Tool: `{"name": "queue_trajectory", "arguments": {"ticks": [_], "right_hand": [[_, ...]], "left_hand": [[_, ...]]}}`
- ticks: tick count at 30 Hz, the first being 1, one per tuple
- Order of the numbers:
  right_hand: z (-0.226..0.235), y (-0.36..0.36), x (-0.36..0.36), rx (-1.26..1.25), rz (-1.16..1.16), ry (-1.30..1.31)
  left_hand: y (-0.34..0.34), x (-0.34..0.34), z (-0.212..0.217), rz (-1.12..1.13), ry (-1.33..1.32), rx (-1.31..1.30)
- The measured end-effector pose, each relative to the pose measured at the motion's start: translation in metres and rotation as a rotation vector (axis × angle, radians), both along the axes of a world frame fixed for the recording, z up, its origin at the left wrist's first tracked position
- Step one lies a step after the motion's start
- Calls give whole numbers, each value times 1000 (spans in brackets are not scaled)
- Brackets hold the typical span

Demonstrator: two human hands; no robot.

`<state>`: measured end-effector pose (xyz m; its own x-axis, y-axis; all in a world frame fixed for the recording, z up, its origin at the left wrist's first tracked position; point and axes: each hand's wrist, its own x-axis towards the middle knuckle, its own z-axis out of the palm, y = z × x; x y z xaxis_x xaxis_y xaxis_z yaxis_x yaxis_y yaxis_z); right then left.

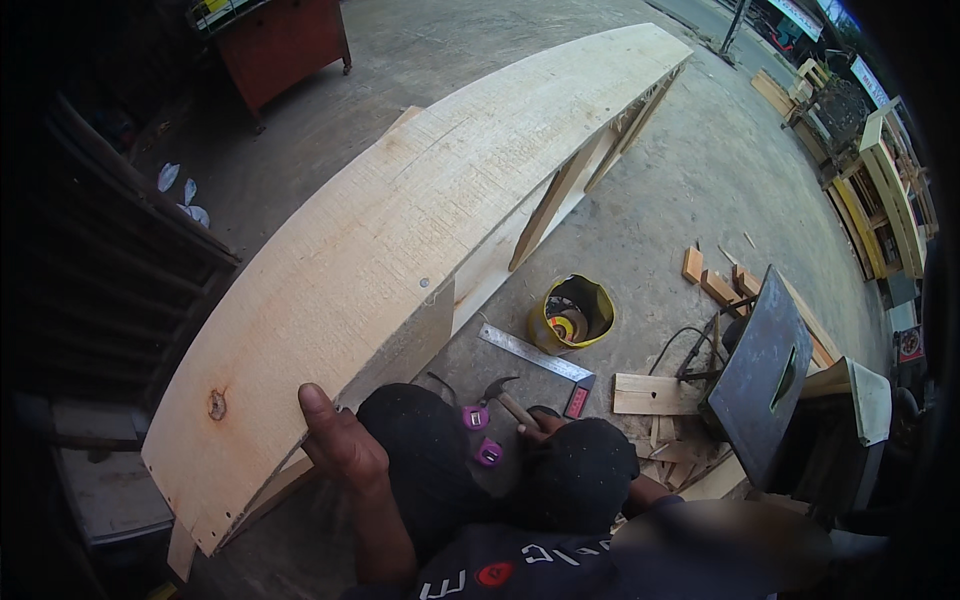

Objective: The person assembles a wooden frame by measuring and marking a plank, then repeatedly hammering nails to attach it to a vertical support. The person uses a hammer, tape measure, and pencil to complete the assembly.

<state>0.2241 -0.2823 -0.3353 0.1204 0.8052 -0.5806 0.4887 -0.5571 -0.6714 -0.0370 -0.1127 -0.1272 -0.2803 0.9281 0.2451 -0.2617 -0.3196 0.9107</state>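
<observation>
A long wooden frame (330, 260) stretches from the near left to the far right, a wide pale board on its upper side and cross pieces beneath. My left hand (345, 445) grips its near edge, thumb against the board and fingers mostly hidden below. Between my knees, my right hand (545, 425) is closed on the wooden handle of a claw hammer (516, 408), its head pointing away from me. On the ground near the hammer lie a purple tape measure (475, 417) and a second purple tape measure (488, 453). Just beyond rests a metal try square (530, 353).
A yellow bucket (608, 330) holding discs stands past the square. To my right are a tilted dark metal saw table (765, 370), a board offcut (650, 395) and wood blocks (715, 287). A red cabinet (290, 50) stands far left; stacked timber (880, 200) lies far right.
</observation>
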Motion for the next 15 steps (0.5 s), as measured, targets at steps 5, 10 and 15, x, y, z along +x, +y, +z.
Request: {"name": "queue_trajectory", "arguments": {"ticks": [5, 10, 15], "right_hand": [[-17, 1, -10, 174, 224, -191], [17, 104, 89, 775, -155, -339], [-43, 199, 126, 48, 370, -675]], "left_hand": [[-1, -15, -19, -6, 265, 117], [-4, -14, -15, 229, 550, -3], [-6, -5, -6, 266, 537, -17]]}}
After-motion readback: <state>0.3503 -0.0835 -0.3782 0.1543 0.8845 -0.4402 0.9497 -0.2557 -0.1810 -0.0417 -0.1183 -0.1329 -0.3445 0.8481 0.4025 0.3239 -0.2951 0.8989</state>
